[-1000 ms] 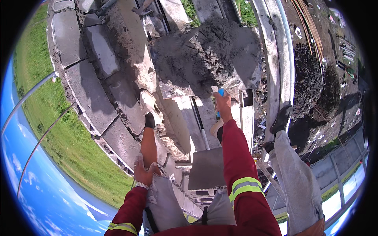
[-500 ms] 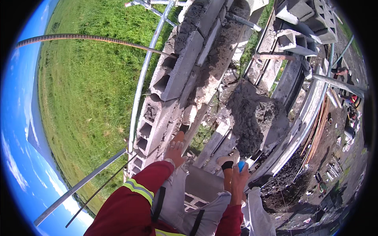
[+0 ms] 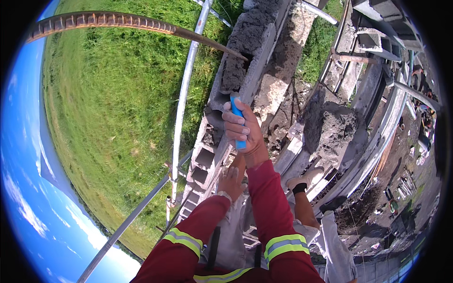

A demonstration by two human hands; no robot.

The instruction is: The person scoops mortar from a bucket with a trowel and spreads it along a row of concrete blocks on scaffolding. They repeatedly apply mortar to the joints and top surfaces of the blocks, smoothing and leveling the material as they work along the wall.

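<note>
In my right hand [image 3: 244, 127] is a trowel by its blue handle [image 3: 240, 123], held over the block wall. Its blade cannot be made out against the grey wet mortar [image 3: 234, 73] in and on the top of the blocks. My left hand [image 3: 230, 181] lies with fingers stretched out on my bent leg, holding nothing. Just left of it runs the hollow concrete block wall [image 3: 204, 158], its cavities showing. A heap of wet mortar [image 3: 336, 129] sits to the right, next to my foot [image 3: 306, 178].
A rusty ribbed bar [image 3: 118, 20] rises from the wall and arcs across the upper left. A metal scaffold pole [image 3: 186, 94] runs along the wall's grassy side. Loose concrete blocks [image 3: 370, 41] and a wooden-handled tool [image 3: 356, 59] lie at upper right, beside planks.
My right hand has swung from beside the mortar heap, up and left to the wall with the trowel. My left hand stays on my leg. The view has shifted.
</note>
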